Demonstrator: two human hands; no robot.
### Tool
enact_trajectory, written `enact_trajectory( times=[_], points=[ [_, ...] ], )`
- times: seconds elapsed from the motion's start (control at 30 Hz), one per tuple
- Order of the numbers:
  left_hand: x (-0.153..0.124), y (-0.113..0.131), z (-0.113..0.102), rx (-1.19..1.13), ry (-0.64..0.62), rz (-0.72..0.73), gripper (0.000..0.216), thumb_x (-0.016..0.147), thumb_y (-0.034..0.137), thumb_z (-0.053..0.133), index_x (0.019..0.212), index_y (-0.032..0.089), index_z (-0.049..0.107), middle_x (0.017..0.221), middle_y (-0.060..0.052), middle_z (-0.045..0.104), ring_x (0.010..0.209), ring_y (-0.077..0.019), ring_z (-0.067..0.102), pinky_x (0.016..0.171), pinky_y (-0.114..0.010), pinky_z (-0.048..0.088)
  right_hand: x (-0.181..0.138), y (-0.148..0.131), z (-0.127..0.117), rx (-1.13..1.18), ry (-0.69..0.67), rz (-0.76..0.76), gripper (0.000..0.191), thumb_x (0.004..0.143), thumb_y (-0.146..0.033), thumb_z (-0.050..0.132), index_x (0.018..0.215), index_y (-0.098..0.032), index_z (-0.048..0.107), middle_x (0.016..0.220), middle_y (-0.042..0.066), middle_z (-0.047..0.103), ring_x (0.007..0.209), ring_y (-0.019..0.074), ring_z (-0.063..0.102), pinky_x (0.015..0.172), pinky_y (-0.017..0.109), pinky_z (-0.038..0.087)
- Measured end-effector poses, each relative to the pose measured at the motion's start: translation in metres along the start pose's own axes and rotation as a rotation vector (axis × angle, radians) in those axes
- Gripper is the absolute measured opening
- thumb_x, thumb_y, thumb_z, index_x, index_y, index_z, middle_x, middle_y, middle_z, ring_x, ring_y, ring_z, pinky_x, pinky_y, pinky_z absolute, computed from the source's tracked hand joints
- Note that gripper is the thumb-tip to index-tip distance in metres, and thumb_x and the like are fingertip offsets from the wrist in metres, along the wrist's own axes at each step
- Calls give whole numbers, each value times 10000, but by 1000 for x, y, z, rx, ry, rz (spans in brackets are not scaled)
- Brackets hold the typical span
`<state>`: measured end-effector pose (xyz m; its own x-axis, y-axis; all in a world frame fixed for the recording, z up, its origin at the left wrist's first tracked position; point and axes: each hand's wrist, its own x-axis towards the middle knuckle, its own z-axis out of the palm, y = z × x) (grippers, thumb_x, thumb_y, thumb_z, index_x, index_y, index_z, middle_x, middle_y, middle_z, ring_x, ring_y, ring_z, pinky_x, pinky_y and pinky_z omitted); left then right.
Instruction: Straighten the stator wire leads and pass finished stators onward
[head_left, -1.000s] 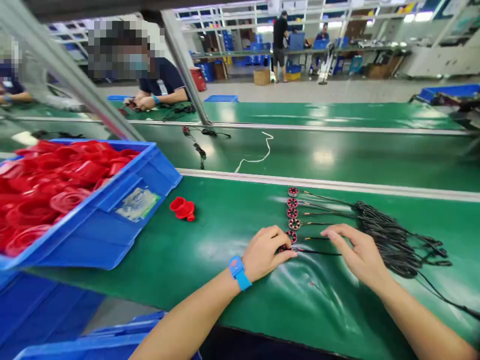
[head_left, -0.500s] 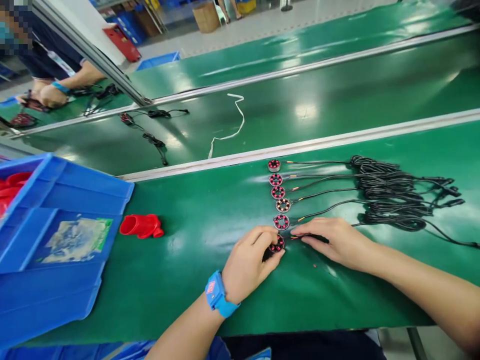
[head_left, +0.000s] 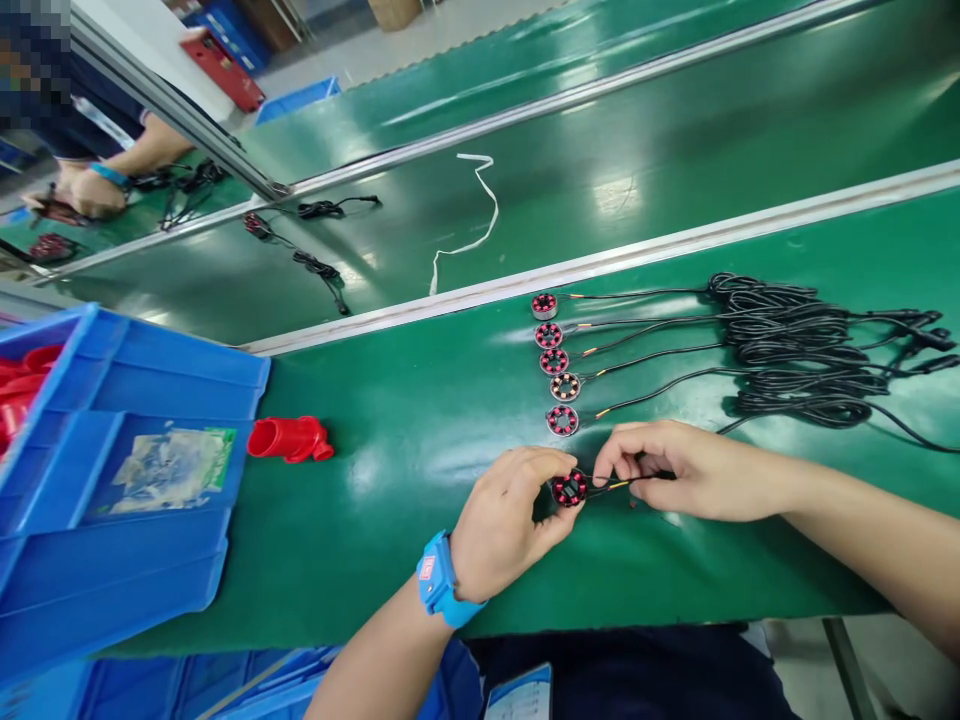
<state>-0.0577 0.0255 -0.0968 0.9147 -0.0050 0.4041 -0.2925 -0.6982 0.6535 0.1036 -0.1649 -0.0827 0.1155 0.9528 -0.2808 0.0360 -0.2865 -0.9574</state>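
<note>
Between the thumb and fingers of my left hand is a round motor stator with red and black windings. My right hand pinches the thin black cable that runs from this stator, just past its orange-yellow sleeve. Above my hands several similar stators lie in a column on the green table. One of them, a stator with copper-coloured windings, differs from the red ones. Their leads run right to bundled black cables with plugs at the far end.
A blue bin with red parts stands at the left. Beside it lies a red plastic pipe-like part. A metal rail edges the table's far side. Across it, a co-worker's hands handle cables.
My left hand has lifted the stator slightly and brought it to the right. My right hand has shifted a little right, its fingers now more bent around the cable. The whole view has tilted.
</note>
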Motion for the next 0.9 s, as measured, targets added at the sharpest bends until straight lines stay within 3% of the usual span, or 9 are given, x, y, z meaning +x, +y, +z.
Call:
enact_trajectory(
  times=[0.1,0.23,0.33,0.43,0.53,0.6,0.67,0.77,0.9],
  points=[
    [3,3,2,-67,45,32,311,870,122,682,1109,188,493,1037,-52,681,963,-160,663,842,-297,541,0,2,2,259,-33,4,206,853,-205,582,1043,-154,642,935,35,592,789,122,510,710,238,438],
    [4,8,4,-111,60,48,325,865,121,692,1108,192,488,1027,-44,683,958,-148,666,835,-281,527,3,2,5,471,-38,57,235,877,-338,594,980,-131,631,947,59,630,774,112,516,615,210,339],
    [3,9,5,-121,53,43,343,864,126,694,1125,194,483,1021,-34,678,948,-145,660,839,-280,513,4,1,6,515,-54,72,210,871,-324,587,936,-126,601,894,65,653,774,114,536,592,205,317],
    [2,6,2,-60,-27,25,296,877,146,689,1108,200,512,1037,-29,661,953,-156,641,831,-293,491,2,2,6,391,-82,48,177,892,-261,579,1021,-139,581,929,65,681,852,138,592,734,241,430],
    [3,-1,-4,44,-254,-1,166,891,189,708,960,203,558,1041,-13,646,966,-181,618,824,-325,447,-2,3,5,182,-52,59,363,933,-274,570,1276,-170,515,1004,61,703,936,171,635,833,302,481],
    [5,-7,-9,42,-403,-7,201,871,237,754,899,198,558,1031,-2,641,991,-198,604,843,-340,424,-4,4,4,43,-53,68,443,947,-301,567,1370,-200,485,1042,44,713,940,169,657,832,300,501],
    [6,-11,-13,-20,-475,-24,297,834,346,801,934,200,562,1015,1,637,990,-204,598,860,-341,420,-6,3,1,-68,-82,49,425,955,-329,573,1365,-228,530,1070,19,716,946,156,673,841,278,517],
    [8,-15,-15,-62,-394,-72,386,878,449,735,1108,203,548,999,-1,625,918,-174,598,843,-318,434,-9,1,-5,-187,-33,-27,369,965,-349,579,1323,-260,589,1113,-14,710,967,135,681,858,238,530],
    [10,-23,-7,196,-197,-131,355,979,340,607,1307,229,530,1035,-42,566,945,-197,556,841,-340,441,-9,5,-15,-454,332,-199,252,962,-263,567,1198,-269,654,1126,-28,700,1014,141,663,901,243,522]
  ],
)
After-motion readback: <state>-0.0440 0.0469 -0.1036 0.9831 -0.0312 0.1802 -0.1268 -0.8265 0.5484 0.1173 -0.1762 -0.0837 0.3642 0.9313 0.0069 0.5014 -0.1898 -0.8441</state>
